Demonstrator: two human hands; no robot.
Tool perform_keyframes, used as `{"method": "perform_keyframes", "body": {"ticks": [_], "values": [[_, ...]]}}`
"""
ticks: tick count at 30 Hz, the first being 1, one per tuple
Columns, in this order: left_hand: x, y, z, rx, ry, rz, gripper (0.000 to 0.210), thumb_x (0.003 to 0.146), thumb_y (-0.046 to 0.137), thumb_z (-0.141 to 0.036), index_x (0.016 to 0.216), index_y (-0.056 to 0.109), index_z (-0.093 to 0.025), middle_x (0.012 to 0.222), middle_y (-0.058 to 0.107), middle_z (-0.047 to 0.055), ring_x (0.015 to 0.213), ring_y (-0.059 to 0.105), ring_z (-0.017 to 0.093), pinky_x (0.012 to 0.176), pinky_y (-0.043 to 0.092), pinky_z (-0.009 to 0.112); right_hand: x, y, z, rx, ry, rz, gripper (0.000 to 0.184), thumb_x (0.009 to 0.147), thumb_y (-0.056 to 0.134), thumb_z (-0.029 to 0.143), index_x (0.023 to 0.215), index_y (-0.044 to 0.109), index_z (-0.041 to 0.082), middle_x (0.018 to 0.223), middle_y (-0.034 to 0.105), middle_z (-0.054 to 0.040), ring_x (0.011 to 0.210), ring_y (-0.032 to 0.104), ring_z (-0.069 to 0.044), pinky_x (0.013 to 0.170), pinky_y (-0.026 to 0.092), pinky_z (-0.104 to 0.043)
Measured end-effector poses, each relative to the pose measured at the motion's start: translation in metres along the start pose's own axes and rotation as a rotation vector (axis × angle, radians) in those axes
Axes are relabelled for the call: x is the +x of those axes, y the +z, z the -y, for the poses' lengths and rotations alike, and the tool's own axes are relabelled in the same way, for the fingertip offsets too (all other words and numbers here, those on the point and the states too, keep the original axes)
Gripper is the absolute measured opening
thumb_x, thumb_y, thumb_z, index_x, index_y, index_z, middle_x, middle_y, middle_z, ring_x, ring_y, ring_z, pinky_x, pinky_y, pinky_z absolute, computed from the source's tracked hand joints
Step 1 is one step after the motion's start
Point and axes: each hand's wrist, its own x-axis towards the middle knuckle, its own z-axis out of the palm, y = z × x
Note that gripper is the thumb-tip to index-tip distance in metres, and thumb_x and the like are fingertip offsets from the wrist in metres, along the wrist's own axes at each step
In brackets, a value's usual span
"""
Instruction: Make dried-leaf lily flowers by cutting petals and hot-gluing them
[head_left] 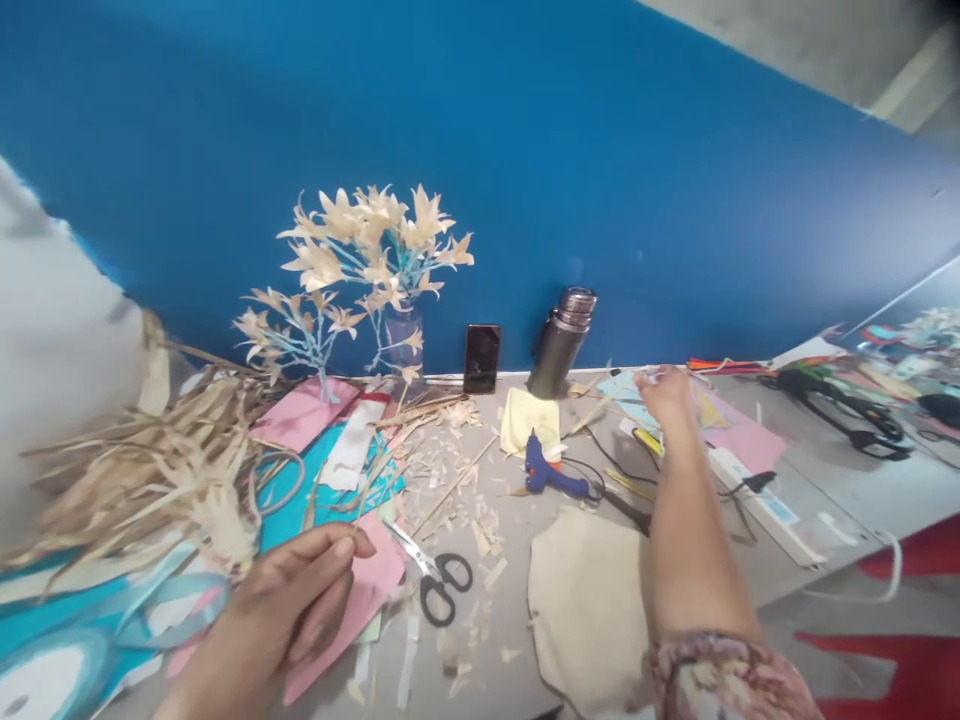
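Observation:
My left hand (319, 590) is at the lower left, above a pink paper sheet (375, 575). Its thumb and forefinger are pinched together; whatever lies between them is too small to make out. Stretched out to the back right, my right hand (667, 397) is over light blue paper (628, 392) near the wall. Its fingers are curled down, and what they grip is hidden. Black-handled scissors (439, 580) lie partly open beside my left hand. Between my hands, a blue glue gun (551, 475) rests by a folded yellow cloth (529, 422).
Dried husks (165, 460) are heaped at left. Pale flowers (382, 235) on blue stems stand in a clear vase (405, 345). A phone (481, 358) and thermos (562, 342) stand by the wall. A beige pad (589, 610) and power strip (769, 510) flank my right forearm.

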Motion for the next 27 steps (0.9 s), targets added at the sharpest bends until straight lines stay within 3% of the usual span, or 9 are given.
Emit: {"method": "perform_keyframes", "body": {"ticks": [3, 4, 6, 8, 10, 13, 20, 24, 27], "values": [[0.003, 0.009, 0.0, 0.032, 0.016, 0.005, 0.038, 0.078, 0.069, -0.055, 0.08, 0.065, -0.017, 0.037, 0.029, -0.01, 0.038, 0.016, 0.005, 0.04, 0.015, 0.017, -0.056, 0.023, 0.026, 0.096, -0.047, 0.221, 0.018, 0.072, 0.075, 0.027, 0.088, 0.075, 0.018, 0.091, 0.075, -0.0101, 0.077, 0.068, -0.021, 0.065, 0.052, -0.03], [0.003, 0.013, 0.0, 0.033, 0.007, 0.017, 0.04, 0.077, 0.069, -0.057, 0.078, 0.065, -0.018, 0.038, 0.027, -0.01, 0.039, 0.014, 0.005, 0.041, 0.013, 0.017, -0.08, 0.032, 0.037, 0.166, -0.072, 0.394, 0.02, 0.072, 0.076, 0.031, 0.089, 0.077, 0.022, 0.088, 0.076, -0.0059, 0.072, 0.068, -0.019, 0.063, 0.052, -0.029], [0.004, 0.021, -0.002, 0.033, -0.018, 0.042, 0.041, 0.074, 0.07, -0.061, 0.075, 0.066, -0.02, 0.04, 0.023, -0.01, 0.039, 0.013, 0.005, 0.041, 0.011, 0.018, -0.131, 0.049, 0.06, 0.478, -0.066, 1.103, 0.043, 0.073, 0.075, 0.035, 0.115, 0.074, 0.028, 0.103, 0.075, -0.0048, 0.073, 0.067, -0.019, 0.061, 0.051, -0.03], [0.003, 0.028, -0.004, 0.052, -0.033, 0.06, 0.041, 0.07, 0.072, -0.062, 0.073, 0.066, -0.021, 0.043, 0.028, -0.009, 0.039, 0.017, 0.006, 0.042, 0.012, 0.02, -0.173, 0.062, 0.076, 0.689, -0.047, 1.428, 0.046, 0.073, 0.076, 0.036, 0.119, 0.073, 0.031, 0.105, 0.074, -0.0016, 0.071, 0.065, -0.017, 0.064, 0.05, -0.029], [0.003, 0.031, -0.005, 0.085, -0.037, 0.068, 0.042, 0.066, 0.076, -0.061, 0.073, 0.066, -0.02, 0.049, 0.037, -0.006, 0.042, 0.025, 0.007, 0.042, 0.016, 0.02, -0.197, 0.068, 0.084, 0.779, 0.008, 1.391, 0.024, 0.08, 0.071, 0.043, 0.098, 0.08, 0.03, 0.091, 0.075, -0.0004, 0.063, 0.06, -0.015, 0.061, 0.047, -0.029], [0.007, 0.029, -0.004, 0.107, -0.1, 0.112, 0.048, 0.063, 0.077, -0.062, 0.073, 0.065, -0.016, 0.052, 0.039, -0.006, 0.043, 0.024, 0.005, 0.043, 0.014, 0.018, -0.204, 0.071, 0.083, 0.784, -0.011, 1.284, 0.022, 0.08, 0.07, 0.048, 0.078, 0.081, 0.029, 0.075, 0.073, -0.0004, 0.057, 0.055, -0.014, 0.058, 0.046, -0.029], [0.017, 0.037, 0.005, 0.081, -0.071, 0.231, 0.039, 0.081, 0.064, -0.055, 0.071, 0.061, -0.017, 0.039, 0.032, -0.008, 0.038, 0.015, 0.005, 0.041, 0.009, 0.019, -0.206, 0.076, 0.075, 0.867, 0.002, 1.287, 0.023, 0.076, 0.075, 0.048, 0.091, 0.082, 0.032, 0.093, 0.076, -0.0049, 0.072, 0.066, -0.024, 0.062, 0.053, -0.035], [0.016, 0.038, 0.0, 0.153, 0.004, 0.219, 0.037, 0.083, 0.061, -0.051, 0.072, 0.064, -0.017, 0.038, 0.031, -0.008, 0.037, 0.019, 0.006, 0.041, 0.011, 0.02, -0.196, 0.092, 0.06, 0.926, 0.187, 1.036, 0.024, 0.074, 0.079, 0.047, 0.073, 0.08, 0.022, 0.062, 0.065, -0.0043, 0.045, 0.041, -0.011, 0.041, 0.033, -0.026], [0.014, 0.018, -0.011, 0.308, 0.115, 0.008, 0.03, 0.082, 0.062, -0.044, 0.069, 0.067, -0.017, 0.042, 0.037, -0.006, 0.039, 0.03, 0.009, 0.042, 0.02, 0.02, -0.174, 0.107, 0.046, 1.042, 0.333, 0.816, 0.029, 0.064, 0.085, 0.047, 0.073, 0.076, 0.021, 0.073, 0.066, -0.0031, 0.046, 0.033, -0.006, 0.039, 0.024, -0.021]]}}
